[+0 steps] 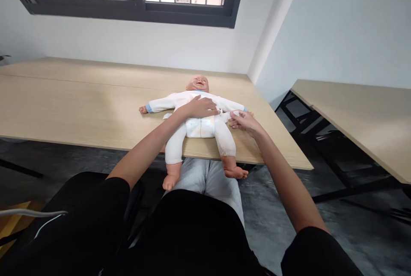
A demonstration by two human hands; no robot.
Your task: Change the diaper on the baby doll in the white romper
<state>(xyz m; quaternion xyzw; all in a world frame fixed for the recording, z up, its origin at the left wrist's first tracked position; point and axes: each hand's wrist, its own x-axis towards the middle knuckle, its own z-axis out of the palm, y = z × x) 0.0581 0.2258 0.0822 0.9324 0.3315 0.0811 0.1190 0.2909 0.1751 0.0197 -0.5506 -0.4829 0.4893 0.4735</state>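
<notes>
A baby doll [226, 105] in a white top with blue cuffs lies on its back on the table, legs hanging over the front edge. Between its legs sits a white diaper [201, 128]. My left hand [202, 107] lies flat across the doll's belly, above the diaper's front, fingers stretched out. At the doll's hip, on the right side of the view, my right hand [242, 120] pinches a white diaper tab [225, 116] that sticks out sideways. On the opposite hip another white tab [167, 116] stands out loose.
The pale wooden table [80, 109] runs along the wall under a barred window [135, 8]. A second wooden table [362, 109] with black legs stands to the right, across a gap. A grey cable [32, 212] shows at the lower left.
</notes>
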